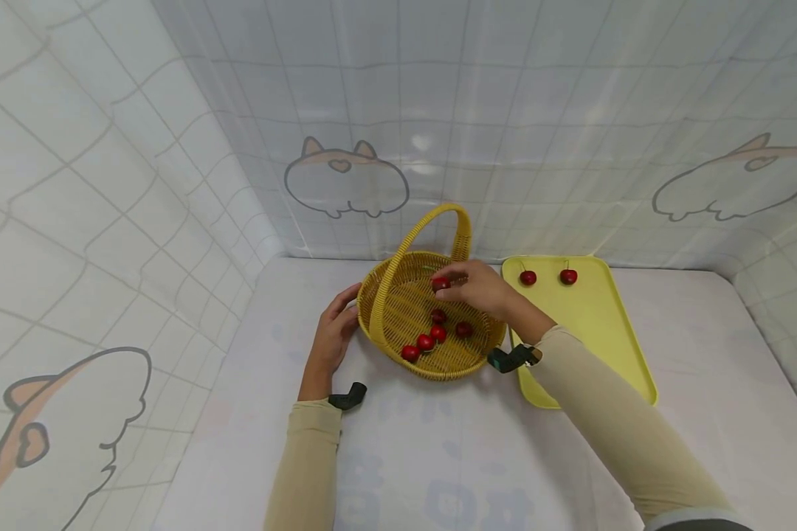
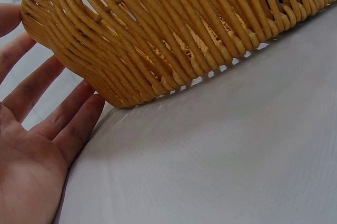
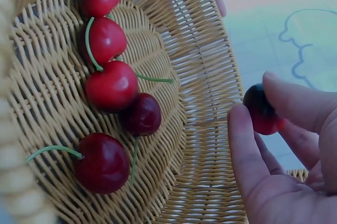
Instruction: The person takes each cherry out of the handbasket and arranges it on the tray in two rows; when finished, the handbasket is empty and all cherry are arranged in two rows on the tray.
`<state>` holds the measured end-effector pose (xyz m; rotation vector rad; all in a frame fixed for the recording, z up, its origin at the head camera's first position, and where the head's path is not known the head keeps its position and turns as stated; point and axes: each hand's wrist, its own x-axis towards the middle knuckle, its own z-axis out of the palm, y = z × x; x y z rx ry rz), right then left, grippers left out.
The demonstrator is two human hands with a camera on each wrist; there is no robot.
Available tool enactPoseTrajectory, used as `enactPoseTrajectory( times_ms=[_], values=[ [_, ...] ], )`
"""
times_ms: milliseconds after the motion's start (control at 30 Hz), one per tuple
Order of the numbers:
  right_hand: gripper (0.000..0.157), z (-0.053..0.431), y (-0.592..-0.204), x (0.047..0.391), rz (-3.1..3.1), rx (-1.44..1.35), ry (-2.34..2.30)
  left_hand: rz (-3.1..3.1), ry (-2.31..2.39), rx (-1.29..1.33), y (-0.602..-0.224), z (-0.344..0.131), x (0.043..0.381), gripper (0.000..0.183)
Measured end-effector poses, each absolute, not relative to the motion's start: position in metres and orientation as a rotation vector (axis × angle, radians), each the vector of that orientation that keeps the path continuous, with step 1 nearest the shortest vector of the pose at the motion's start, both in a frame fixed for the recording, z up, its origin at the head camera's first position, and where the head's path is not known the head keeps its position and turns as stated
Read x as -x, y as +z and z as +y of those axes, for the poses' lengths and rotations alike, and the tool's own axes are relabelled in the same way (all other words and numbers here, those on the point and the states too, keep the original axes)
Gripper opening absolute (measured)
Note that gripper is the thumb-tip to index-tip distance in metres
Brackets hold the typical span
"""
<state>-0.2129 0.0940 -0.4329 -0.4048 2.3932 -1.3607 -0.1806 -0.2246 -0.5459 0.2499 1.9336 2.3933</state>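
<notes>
A yellow wicker basket (image 1: 390, 295) with a tall arched handle stands on the table, several red cherries (image 3: 111, 86) lying on its woven bottom. Some of these cherries are bright red, others dark, and green stems show. Over the inside of the basket, my right hand (image 1: 481, 289) pinches one dark red cherry (image 3: 262, 109) between thumb and fingers. On the basket's left side rests my left hand (image 1: 335, 328), its fingers (image 2: 71, 110) extended against the outer wicker wall.
Right of the basket, partly beneath my right forearm, lies a yellow tray (image 1: 587, 317). Two cherries, one on the left (image 1: 528, 277) and one on the right (image 1: 568, 276), sit near its far edge. A patterned curtain (image 1: 505, 147) hangs behind the table.
</notes>
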Motion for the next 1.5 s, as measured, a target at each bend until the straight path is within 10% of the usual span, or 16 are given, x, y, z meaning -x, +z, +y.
enactPoseTrajectory(
  times_ms=[1500],
  values=[
    [0.051,0.179,-0.444,0.180,2.360,0.106,-1.810,1.975,2.372,-0.245,-0.547,-0.223,0.179,0.046]
  ],
)
